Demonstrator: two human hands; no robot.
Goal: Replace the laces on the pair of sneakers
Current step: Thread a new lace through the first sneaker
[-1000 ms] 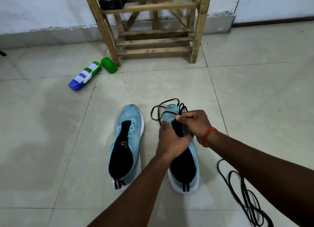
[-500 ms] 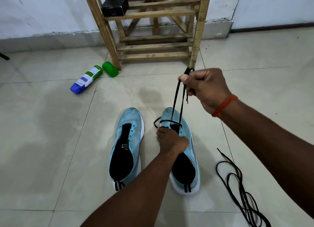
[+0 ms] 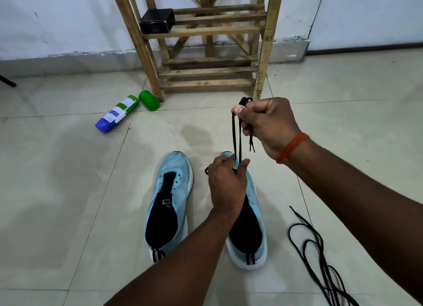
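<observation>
1. The right hand (image 3: 267,125) is clenched on a doubled black shoelace (image 3: 238,141), held up over the toe of the right-side light-blue knit sneaker (image 3: 253,191).
2. The left hand (image 3: 226,184) curls thumb and fingers round the strands just above that sneaker.
3. The matching laceless sneaker (image 3: 171,202) lies just beside it, and a loose black lace (image 3: 320,255) lies to the right. The wooden slatted rack (image 3: 206,72) has a leg near the raised fist, and there is bare tiled floor (image 3: 68,191) to the left.
4. Half a second ago the left hand pressed lower on the sneaker. The right hand has stayed raised.

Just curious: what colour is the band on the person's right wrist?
Orange: the wristband shows clearly in the head view.
</observation>
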